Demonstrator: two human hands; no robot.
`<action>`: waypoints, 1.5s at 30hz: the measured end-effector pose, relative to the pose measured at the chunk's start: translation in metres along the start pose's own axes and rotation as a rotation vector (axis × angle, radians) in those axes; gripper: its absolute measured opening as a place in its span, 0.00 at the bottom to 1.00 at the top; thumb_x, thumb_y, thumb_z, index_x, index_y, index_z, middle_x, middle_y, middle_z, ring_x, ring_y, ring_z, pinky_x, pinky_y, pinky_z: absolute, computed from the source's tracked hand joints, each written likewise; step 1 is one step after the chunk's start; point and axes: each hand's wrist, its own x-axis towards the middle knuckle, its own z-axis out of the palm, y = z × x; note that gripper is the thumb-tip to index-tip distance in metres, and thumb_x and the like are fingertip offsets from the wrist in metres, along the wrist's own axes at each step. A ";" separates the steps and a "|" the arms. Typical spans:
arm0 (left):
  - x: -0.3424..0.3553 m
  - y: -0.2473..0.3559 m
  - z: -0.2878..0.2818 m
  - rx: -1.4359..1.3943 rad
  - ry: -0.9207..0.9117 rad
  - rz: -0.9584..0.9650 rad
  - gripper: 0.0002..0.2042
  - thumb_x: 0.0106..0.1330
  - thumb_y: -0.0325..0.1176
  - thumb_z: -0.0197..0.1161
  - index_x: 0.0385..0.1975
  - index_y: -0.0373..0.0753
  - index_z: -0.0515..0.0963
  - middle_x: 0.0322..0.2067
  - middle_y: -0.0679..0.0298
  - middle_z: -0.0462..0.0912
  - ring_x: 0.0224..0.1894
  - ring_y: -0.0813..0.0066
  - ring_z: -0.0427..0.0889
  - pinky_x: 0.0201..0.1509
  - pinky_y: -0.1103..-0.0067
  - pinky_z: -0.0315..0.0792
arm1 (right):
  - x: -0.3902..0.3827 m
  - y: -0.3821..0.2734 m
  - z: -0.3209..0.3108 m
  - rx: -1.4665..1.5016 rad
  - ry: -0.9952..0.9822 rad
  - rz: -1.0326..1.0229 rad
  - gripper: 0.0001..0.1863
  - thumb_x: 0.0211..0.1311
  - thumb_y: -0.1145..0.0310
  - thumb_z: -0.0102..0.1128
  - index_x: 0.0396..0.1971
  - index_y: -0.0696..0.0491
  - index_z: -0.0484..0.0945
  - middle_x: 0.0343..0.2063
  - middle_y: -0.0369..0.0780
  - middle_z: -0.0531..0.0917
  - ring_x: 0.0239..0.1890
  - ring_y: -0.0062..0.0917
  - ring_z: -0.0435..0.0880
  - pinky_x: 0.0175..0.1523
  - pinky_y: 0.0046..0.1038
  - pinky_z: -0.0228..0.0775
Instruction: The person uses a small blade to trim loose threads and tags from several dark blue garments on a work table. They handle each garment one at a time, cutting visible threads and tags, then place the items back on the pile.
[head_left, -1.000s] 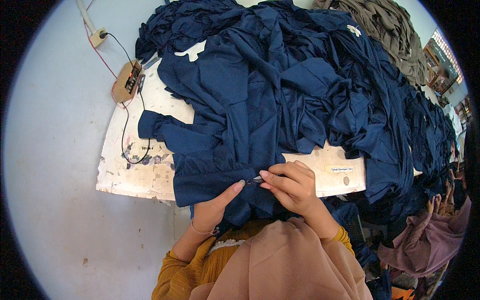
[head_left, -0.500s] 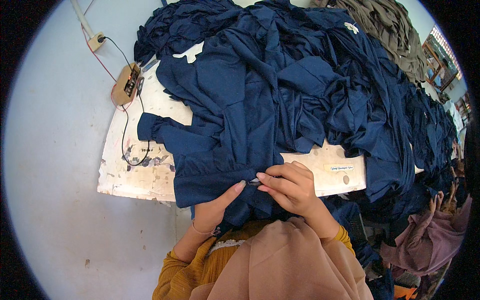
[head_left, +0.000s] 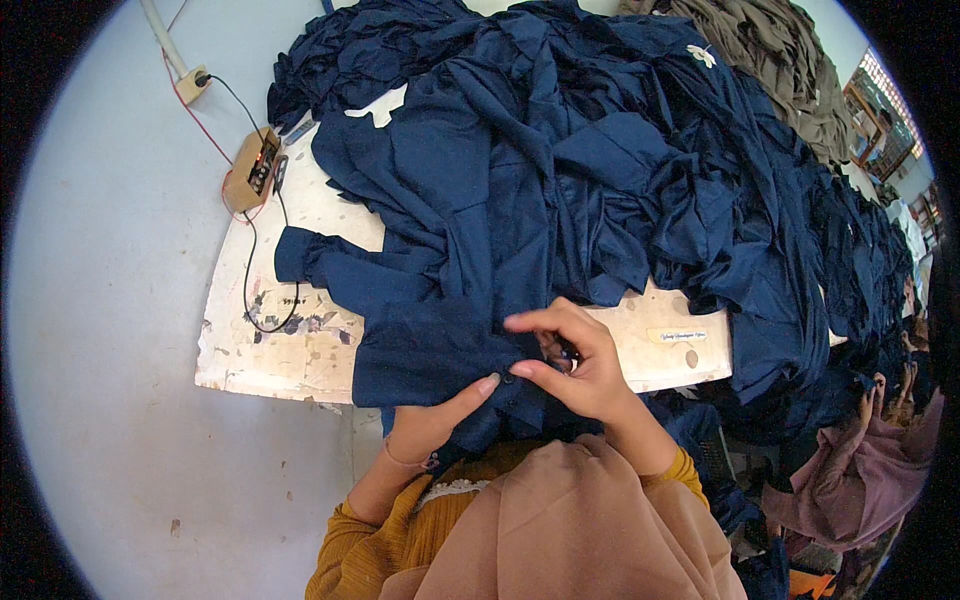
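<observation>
Left hand (head_left: 430, 425) pinches the navy garment (head_left: 420, 345) under its thumb; right hand (head_left: 590, 375), just beside, spreads thumb and forefinger (curled fingers' contents unclear). Best keep cloth taut between.

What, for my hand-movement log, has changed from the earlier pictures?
The right hand spread its thumb and index finger, earlier pinched on a pale-tipped item; its release is unclear. The navy cloth shifted slightly right. The left hand still grips it; the brown box stayed.
</observation>
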 end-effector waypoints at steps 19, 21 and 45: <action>0.003 -0.007 0.000 0.032 0.174 0.134 0.17 0.58 0.25 0.73 0.47 0.31 0.80 0.47 0.61 0.84 0.47 0.73 0.83 0.57 0.76 0.73 | -0.008 -0.004 -0.024 -0.157 -0.218 0.003 0.17 0.63 0.70 0.63 0.50 0.58 0.71 0.34 0.44 0.79 0.33 0.36 0.81 0.39 0.30 0.72; 0.002 -0.003 -0.001 0.093 0.121 0.162 0.16 0.58 0.24 0.72 0.47 0.31 0.81 0.46 0.61 0.84 0.47 0.73 0.83 0.56 0.77 0.73 | -0.007 -0.001 -0.018 -0.199 -0.213 -0.062 0.14 0.62 0.70 0.63 0.46 0.59 0.75 0.34 0.45 0.80 0.33 0.38 0.82 0.38 0.31 0.73; 0.005 -0.002 0.002 0.095 0.114 0.144 0.16 0.58 0.25 0.73 0.45 0.32 0.82 0.45 0.62 0.85 0.46 0.76 0.83 0.55 0.78 0.74 | 0.001 -0.004 -0.012 -0.489 -0.084 -0.380 0.09 0.50 0.69 0.71 0.33 0.51 0.84 0.28 0.35 0.82 0.26 0.26 0.82 0.28 0.26 0.69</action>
